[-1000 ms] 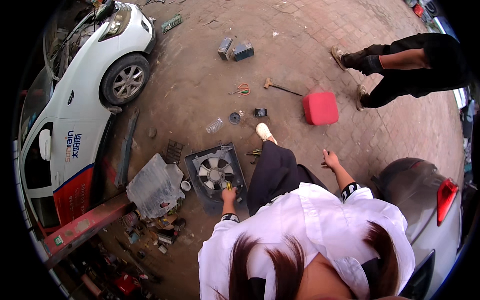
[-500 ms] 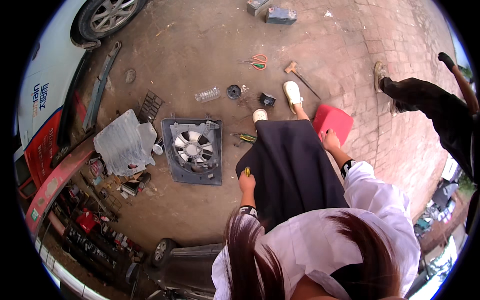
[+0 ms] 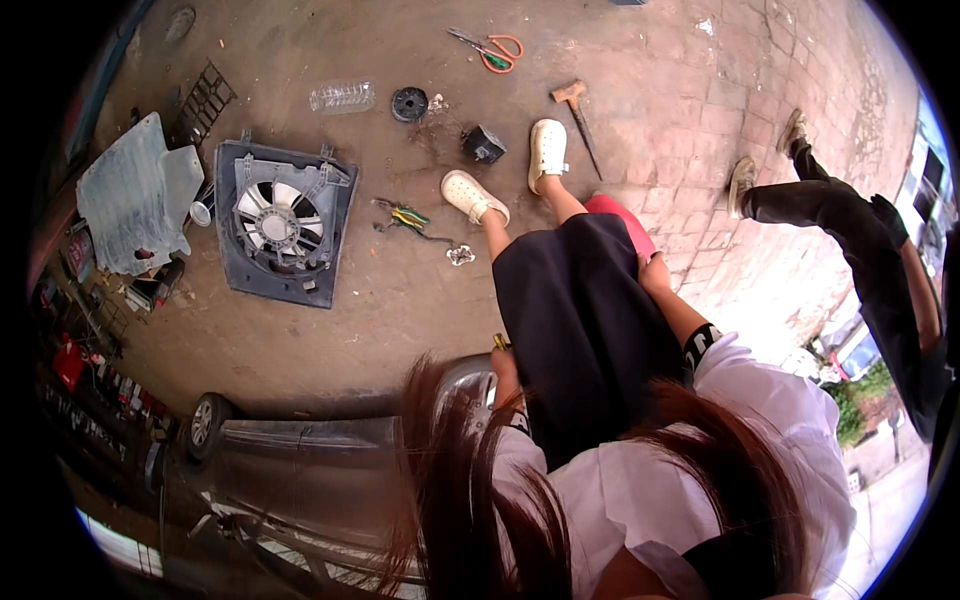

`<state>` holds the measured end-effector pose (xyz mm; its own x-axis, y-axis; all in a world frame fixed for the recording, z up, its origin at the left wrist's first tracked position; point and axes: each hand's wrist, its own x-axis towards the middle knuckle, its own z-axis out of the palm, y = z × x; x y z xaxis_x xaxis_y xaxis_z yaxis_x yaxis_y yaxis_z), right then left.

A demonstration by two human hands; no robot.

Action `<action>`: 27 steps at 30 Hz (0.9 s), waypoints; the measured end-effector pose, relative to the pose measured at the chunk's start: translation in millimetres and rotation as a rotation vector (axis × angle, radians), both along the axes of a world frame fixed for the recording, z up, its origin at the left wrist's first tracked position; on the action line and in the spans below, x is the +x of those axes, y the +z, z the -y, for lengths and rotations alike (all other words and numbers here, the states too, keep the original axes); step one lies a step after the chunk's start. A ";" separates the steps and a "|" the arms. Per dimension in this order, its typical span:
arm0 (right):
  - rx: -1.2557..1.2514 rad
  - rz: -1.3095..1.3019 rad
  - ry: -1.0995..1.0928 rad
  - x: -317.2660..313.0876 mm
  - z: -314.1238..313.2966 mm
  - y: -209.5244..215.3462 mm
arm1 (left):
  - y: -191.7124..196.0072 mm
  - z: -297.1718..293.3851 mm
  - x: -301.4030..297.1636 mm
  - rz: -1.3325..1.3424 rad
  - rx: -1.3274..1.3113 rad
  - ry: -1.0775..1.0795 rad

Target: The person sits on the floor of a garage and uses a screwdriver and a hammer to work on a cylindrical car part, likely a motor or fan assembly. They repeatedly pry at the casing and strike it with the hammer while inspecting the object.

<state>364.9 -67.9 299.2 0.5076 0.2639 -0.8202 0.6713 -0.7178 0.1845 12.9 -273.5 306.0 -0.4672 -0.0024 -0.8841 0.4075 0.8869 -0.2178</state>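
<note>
My left hand [image 3: 507,368] is closed around a yellow-and-black tool handle [image 3: 501,342] beside the dark skirt; the rest of that tool is hidden. On the other side, my right hand [image 3: 655,274] grips the edge of a red plastic piece [image 3: 627,222] that looks like a stool. The skirt covers much of it. Pliers with yellow-green handles [image 3: 408,216] lie on the ground left of my cream clogs [image 3: 475,197]. Farther left rests a radiator fan [image 3: 278,228] in its black shroud. A small black box-shaped part [image 3: 484,145] sits just beyond my feet.
Ahead lie orange-handled scissors [image 3: 500,52], a hammer [image 3: 577,115], a black round part [image 3: 409,104] and a clear plastic bottle [image 3: 342,97]. A grey panel [image 3: 140,195] is at far left. A dark car [image 3: 300,450] stands behind left; a person [image 3: 830,205] walks at right.
The view has swung, so the fan and ground items sit farther left. More of the red plastic piece is behind the skirt. Both hands keep their grips. The other person's legs have moved.
</note>
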 end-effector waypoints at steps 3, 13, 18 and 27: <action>0.205 -0.061 -0.060 -3.1 -47.4 26.2 | 17.0 -22.8 12.7 0.003 0.082 0.304; 0.314 -0.317 -0.282 -72.0 -173.0 164.4 | 22.6 -56.9 29.5 0.208 -0.073 0.103; 0.323 -0.325 -0.323 -87.1 -200.2 194.3 | 13.2 -52.4 -4.1 0.004 -0.076 0.473; 0.333 -0.618 0.005 -141.7 -196.1 257.6 | 204.1 -225.0 -86.8 0.777 0.359 1.506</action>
